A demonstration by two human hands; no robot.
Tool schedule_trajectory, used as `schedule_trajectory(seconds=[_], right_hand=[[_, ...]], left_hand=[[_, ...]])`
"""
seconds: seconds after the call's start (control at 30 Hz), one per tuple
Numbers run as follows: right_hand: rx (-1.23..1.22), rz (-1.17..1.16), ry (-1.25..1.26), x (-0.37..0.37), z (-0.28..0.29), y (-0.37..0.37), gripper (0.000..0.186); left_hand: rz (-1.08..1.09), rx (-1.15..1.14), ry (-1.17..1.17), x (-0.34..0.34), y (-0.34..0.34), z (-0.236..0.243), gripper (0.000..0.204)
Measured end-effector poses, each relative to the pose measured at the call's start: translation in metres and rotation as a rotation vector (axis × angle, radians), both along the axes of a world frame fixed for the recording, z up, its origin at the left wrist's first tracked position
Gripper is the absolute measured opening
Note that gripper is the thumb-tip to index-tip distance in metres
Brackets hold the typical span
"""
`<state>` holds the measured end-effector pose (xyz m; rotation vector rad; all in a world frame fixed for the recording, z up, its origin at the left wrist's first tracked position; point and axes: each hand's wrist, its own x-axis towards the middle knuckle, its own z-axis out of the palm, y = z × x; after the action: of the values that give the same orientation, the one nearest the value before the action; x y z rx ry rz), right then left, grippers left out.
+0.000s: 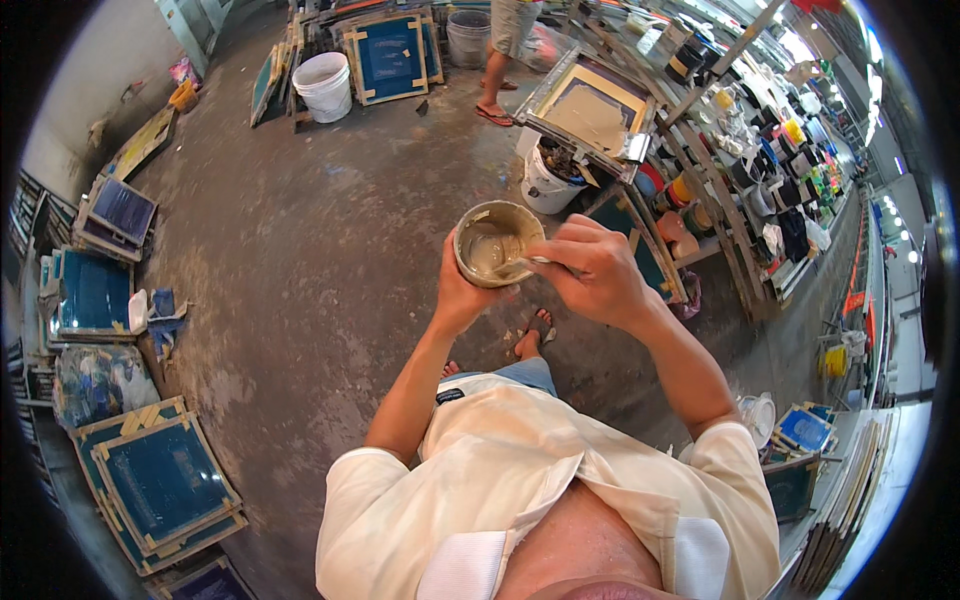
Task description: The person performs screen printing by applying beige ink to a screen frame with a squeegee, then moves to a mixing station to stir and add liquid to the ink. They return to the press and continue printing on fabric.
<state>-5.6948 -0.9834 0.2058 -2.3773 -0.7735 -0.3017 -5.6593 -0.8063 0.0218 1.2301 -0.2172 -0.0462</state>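
Note:
My left hand point(472, 288) is wrapped round a round tub point(468, 232) and holds it up in front of my body, its opening facing me. Inside the tub lies a thick, wet beige paste point(490, 250), smeared up the walls to the rim. My right hand point(592, 262) is closed just over the tub's right side. It pinches a thin, pale stirrer point(515, 266) whose far end dips into the paste. The fingers cover the stirrer's upper part, and motion blurs it, so its exact kind is not clear.
A white bucket of dark scraps point(550, 180) stands ahead right, under a tilted frame smeared beige point(590, 115). Another person's leg point(507, 50) is beyond. Stacked screen frames point(165, 480) line the left; a rack of cans point(700, 195) runs along the right.

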Motion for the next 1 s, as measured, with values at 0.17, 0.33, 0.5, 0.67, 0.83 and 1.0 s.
schedule_trajectory(seconds=[0.17, 0.33, 0.5, 0.67, 0.83, 1.0], right_hand=[[0.063, -0.024, -0.281, 0.028, -0.015, 0.004, 0.027], [-0.135, -0.043, -0.221, 0.014, -0.003, -0.013, 0.024], [0.004, 0.011, -0.045, 0.001, 0.001, -0.002, 0.023], [0.08, -0.042, -0.325, 0.025, -0.011, 0.003, 0.025], [-0.092, -0.054, -0.152, 0.006, -0.006, -0.013, 0.024], [0.082, 0.005, -0.132, 0.011, -0.003, 0.007, 0.022]], left_hand=[[-0.025, 0.031, -0.074, -0.006, -0.002, 0.007, 0.107], [-0.01, 0.022, -0.078, -0.006, 0.005, 0.01, 0.107], [-0.083, -0.058, 0.029, -0.009, 0.005, 0.013, 0.108], [-0.06, 0.007, -0.075, -0.007, 0.001, 0.003, 0.106], [-0.04, 0.034, -0.086, -0.004, 0.005, 0.008, 0.105], [-0.073, -0.095, 0.056, -0.011, 0.001, 0.011, 0.104]])
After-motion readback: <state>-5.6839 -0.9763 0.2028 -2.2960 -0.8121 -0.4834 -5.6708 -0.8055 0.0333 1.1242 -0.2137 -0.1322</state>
